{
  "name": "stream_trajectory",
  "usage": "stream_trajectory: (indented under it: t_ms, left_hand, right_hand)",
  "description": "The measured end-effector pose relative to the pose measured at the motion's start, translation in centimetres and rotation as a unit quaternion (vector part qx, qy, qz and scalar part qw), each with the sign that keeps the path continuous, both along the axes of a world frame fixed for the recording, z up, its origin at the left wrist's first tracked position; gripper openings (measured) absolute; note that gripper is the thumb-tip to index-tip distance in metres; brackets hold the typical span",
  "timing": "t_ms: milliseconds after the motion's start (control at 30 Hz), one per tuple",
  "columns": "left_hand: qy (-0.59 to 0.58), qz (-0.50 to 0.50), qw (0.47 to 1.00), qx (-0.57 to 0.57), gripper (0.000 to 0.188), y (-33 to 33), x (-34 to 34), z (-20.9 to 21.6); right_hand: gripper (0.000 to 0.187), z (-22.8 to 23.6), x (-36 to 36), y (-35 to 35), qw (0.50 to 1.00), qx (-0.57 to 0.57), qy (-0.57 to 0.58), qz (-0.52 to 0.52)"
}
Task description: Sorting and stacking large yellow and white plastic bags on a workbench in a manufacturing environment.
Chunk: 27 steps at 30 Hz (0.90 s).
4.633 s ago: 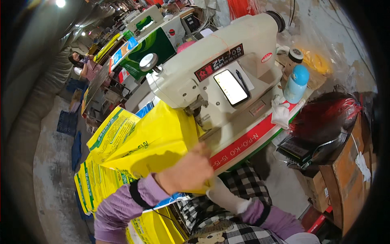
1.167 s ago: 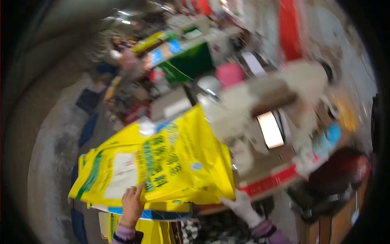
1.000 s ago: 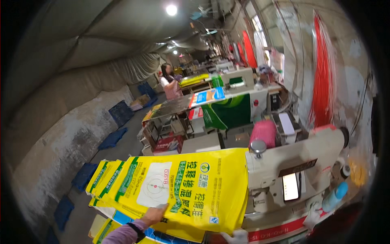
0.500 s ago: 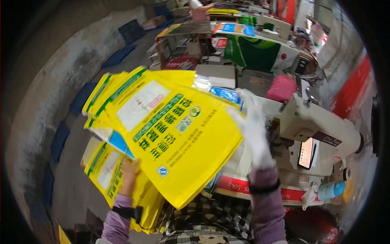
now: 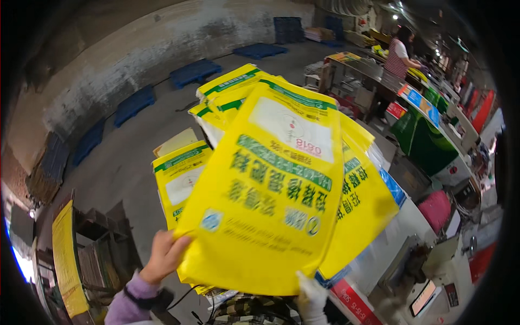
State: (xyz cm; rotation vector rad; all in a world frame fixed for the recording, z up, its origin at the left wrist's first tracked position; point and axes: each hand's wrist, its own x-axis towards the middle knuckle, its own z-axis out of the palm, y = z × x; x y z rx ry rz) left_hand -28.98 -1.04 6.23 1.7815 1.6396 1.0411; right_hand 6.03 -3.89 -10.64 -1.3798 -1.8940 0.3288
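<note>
A large yellow woven sack [image 5: 260, 216] with green lettering lies flat and wide in front of me, with its printed side up. My left hand [image 5: 162, 257], bare, pinches the lower left corner between thumb and fingers. At the lower right corner, my right hand [image 5: 311, 298] in a white glove is closed on the edge; part of its fingers is hidden by the sack. Beneath and behind it are more yellow sacks [image 5: 363, 216], fanned out to the right and stacked at the far side. Another yellow sack [image 5: 181, 176] shows to the left.
A white sewing machine table with a phone [image 5: 425, 298] stands at the lower right, beside a pink cone of thread [image 5: 434, 211]. Blue pallets [image 5: 195, 73] line the wall. At the left is a rack with a yellow sheet [image 5: 70, 260]. A person [image 5: 398, 57] works farther back.
My view has swung to the left. My left hand has moved onto the top sack's corner. My right hand has come down from its far right edge to the lower right corner.
</note>
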Motion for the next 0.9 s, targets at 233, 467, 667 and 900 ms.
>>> stream_trajectory:
  t_ms: [233,467,667,900]
  left_hand:
    - [-0.324,0.385,0.86,-0.08,0.023,-13.7,-2.3,-13.9]
    - [-0.4,0.445,0.795,-0.103,0.03,-11.8,-3.8,-18.1]
    - [-0.397,0.428,0.797,-0.154,0.028,-10.7,-3.7,-24.4]
    - [0.254,0.177,0.949,0.055,0.06,-2.6,-2.6,-19.0]
  right_hand:
    - [0.023,0.5,-7.5,10.8,0.988,-0.019,-0.074,0.131]
    - [0.038,-8.1,-13.7,12.2,0.971,-0.157,-0.122,0.131]
    - [0.033,-12.6,-11.8,9.5,0.962,-0.24,0.132,0.002]
    - [0.045,-6.9,-6.5,2.8,0.983,-0.088,0.077,0.139]
